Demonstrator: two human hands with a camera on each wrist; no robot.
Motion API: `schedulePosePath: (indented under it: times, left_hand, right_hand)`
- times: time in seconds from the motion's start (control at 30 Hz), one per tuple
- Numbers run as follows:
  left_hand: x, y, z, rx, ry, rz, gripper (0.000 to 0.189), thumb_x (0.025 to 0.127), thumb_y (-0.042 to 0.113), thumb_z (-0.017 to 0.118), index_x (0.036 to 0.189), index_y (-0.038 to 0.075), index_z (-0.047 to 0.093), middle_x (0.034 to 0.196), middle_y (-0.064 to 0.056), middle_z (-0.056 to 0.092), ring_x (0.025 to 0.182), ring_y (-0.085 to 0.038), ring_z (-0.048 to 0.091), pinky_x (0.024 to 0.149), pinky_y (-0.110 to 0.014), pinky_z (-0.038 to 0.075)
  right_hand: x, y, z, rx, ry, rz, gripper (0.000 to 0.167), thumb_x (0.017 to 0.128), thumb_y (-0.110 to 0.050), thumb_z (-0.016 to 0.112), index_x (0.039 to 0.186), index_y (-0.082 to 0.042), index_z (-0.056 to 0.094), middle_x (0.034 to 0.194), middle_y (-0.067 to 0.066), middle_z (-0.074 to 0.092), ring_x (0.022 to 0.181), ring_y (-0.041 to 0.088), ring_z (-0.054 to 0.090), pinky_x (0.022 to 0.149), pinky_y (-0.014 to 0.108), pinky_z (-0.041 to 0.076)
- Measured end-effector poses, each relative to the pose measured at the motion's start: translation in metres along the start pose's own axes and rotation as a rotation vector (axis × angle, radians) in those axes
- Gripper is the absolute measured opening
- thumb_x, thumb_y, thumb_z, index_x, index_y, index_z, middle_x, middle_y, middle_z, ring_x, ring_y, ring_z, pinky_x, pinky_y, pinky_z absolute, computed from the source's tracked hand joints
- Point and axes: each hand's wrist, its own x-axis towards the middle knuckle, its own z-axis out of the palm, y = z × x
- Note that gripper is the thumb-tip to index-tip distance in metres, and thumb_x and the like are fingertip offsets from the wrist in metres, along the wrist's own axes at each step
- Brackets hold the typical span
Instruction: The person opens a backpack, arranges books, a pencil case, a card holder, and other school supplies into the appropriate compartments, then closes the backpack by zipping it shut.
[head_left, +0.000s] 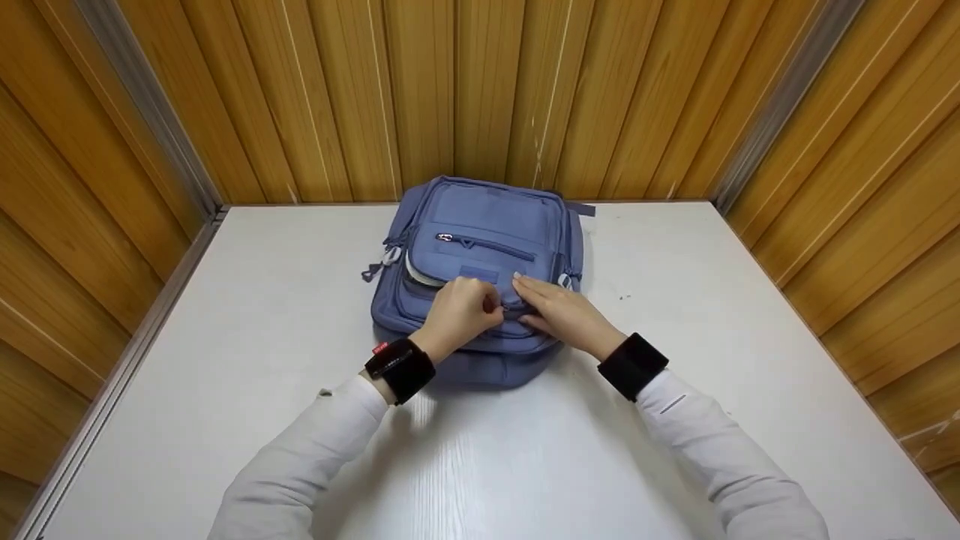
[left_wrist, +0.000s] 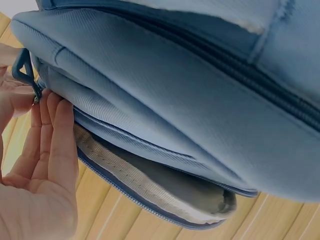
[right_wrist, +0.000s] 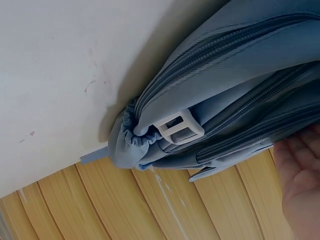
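Observation:
A blue backpack (head_left: 491, 206) lies on its back, with its front pocket partly unzipped and the pale lining (left_wrist: 165, 187) showing along the gap. My left hand (head_left: 461, 307) is at the lower front of this pocket. Its thumb and fingertips pinch the zipper pull (left_wrist: 22, 72), whose triangular tab sticks out past the fingers. Across from it, my right hand (head_left: 562, 307) rests on the pocket's right side with its fingers extended over the fabric, close beside the zipper. In the right wrist view, the right hand's fingers lie along the pocket edge near a zipper track (right_wrist: 275, 127).
The backpack stands on a white table (head_left: 300, 300), near its back edge. Wood-patterned panels (head_left: 480, 90) rise behind and at both sides. A white buckle (right_wrist: 180, 126) sits on the bag's side, and a strap end (head_left: 581, 209) sticks out at the back right.

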Motion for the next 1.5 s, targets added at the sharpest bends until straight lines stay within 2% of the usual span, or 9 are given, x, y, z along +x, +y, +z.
schedulePosePath:
  times: [0.37,0.6,0.83,1.0,1.2,1.5]
  left_hand:
    - [-0.006,-0.01,-0.005,-0.014,0.004,0.011,0.005,0.08,0.01,0.073,0.082,0.007,0.076,0.074,-0.004,0.075,0.064,-0.015,0.066,0.065,-0.035,0.058]
    - [-0.013,-0.021,-0.018,0.002,0.023,-0.046,0.004,0.081,0.012,0.074,0.082,0.008,0.076,0.075,-0.004,0.076,0.068,-0.017,0.069,0.066,-0.036,0.058]
    - [-0.021,-0.048,-0.044,0.028,0.103,-0.115,0.005,0.082,0.01,0.075,0.082,0.006,0.076,0.076,-0.007,0.076,0.071,-0.021,0.071,0.07,-0.038,0.059]
    - [-0.026,-0.071,-0.056,0.034,0.125,-0.16,0.006,0.083,0.011,0.074,0.081,0.006,0.074,0.077,-0.007,0.076,0.072,-0.021,0.07,0.07,-0.038,0.057]
    - [-0.025,-0.089,-0.063,0.052,0.161,-0.197,0.005,0.083,0.01,0.073,0.082,0.005,0.073,0.077,-0.009,0.075,0.072,-0.022,0.068,0.069,-0.038,0.055]
    - [-0.015,-0.107,-0.068,0.125,0.201,-0.213,0.007,0.084,0.01,0.071,0.081,0.003,0.071,0.075,-0.01,0.071,0.07,-0.025,0.065,0.065,-0.041,0.052]
  right_hand:
    - [0.002,-0.005,0.007,-0.019,0.019,-0.005,0.056,0.097,-0.022,0.07,0.144,0.004,0.054,0.149,0.023,0.056,0.135,0.037,0.06,0.109,0.048,0.052]
    - [0.002,-0.009,0.011,-0.073,0.036,-0.018,0.052,0.096,-0.015,0.071,0.142,0.003,0.057,0.149,0.02,0.058,0.133,0.036,0.061,0.106,0.046,0.054]
    - [-0.002,-0.008,0.013,-0.084,0.07,-0.019,0.046,0.096,-0.009,0.068,0.139,0.005,0.059,0.146,0.021,0.06,0.131,0.036,0.062,0.105,0.047,0.054]
    - [-0.005,-0.005,0.016,-0.078,0.083,-0.029,0.046,0.096,-0.009,0.067,0.139,0.005,0.059,0.147,0.021,0.059,0.131,0.036,0.062,0.106,0.047,0.054]
    - [-0.007,-0.005,0.019,-0.083,0.08,-0.029,0.046,0.097,-0.008,0.066,0.14,0.005,0.058,0.147,0.021,0.059,0.131,0.036,0.062,0.107,0.047,0.053]
    - [-0.007,-0.005,0.018,-0.093,0.094,-0.033,0.044,0.098,-0.005,0.064,0.14,0.005,0.057,0.147,0.021,0.059,0.133,0.036,0.061,0.108,0.047,0.052]
